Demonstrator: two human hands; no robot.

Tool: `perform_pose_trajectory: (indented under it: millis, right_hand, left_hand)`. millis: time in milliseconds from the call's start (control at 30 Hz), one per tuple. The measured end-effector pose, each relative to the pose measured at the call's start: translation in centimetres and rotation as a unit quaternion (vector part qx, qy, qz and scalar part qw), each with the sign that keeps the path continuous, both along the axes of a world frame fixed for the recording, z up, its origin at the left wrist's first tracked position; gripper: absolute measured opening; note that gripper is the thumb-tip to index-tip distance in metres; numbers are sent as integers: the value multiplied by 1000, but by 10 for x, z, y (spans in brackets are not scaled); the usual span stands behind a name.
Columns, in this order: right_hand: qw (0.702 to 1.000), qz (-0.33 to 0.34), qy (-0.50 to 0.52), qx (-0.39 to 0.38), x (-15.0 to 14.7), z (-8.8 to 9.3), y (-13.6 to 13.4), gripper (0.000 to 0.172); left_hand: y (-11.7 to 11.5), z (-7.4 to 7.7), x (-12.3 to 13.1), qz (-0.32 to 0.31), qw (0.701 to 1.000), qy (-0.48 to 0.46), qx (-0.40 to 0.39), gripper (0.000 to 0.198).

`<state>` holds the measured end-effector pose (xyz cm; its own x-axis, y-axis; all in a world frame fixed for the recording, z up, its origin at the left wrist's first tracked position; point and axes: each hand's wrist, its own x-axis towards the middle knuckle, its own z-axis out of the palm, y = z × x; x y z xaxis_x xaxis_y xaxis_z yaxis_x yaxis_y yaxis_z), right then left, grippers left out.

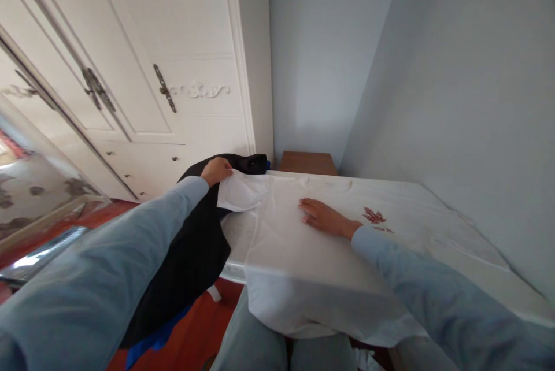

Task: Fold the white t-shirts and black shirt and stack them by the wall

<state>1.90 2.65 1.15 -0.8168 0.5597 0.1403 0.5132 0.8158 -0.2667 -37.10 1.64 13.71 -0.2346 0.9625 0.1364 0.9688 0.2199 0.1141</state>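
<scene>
"So where's your white shirt (pixel 281 244) at right now?"

"Pretty much spread out across the white surface (pixel 515 296), from the centre of the frame toward the right, with the near edge draped down over your lap at the bottom. You can see a red leaf print (pixel 374 215) right of centre."

"And what are your hands up to?"

"Your left hand (pixel 217 170), just left of centre, has its fingers closed in a pinch on the outer end of the sleeve (pixel 243 190). Your right hand (pixel 327 219) is lying flat on the shirt near the middle, fingers extended and not gripping anything."

"What's that beside your left arm?"

"Black cloth (pixel 197 249), hanging off the surface's left end. Behind it, upper left, you've got a white wardrobe (pixel 199 30)."
</scene>
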Motion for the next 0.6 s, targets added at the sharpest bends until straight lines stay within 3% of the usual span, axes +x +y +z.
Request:
perform_pose_trajectory:
  millis: [133,267,467,600]
  right_hand:
    - [999,-24,19,6,3,-9,-7,58]
    - [999,-37,23,9,4,-11,-11,58]
    - [998,-37,47,6,2,-12,-10,52]
    - [998,-41,55,7,3,-15,-9,53]
  left_hand:
    - [9,5,5,37,996,-8,82,33]
    - [13,-2,9,36,992,-31,119,38]
    - [9,-5,4,23,991,-118,61,55]
    - [-5,2,2,56,975,-212,-11,56]
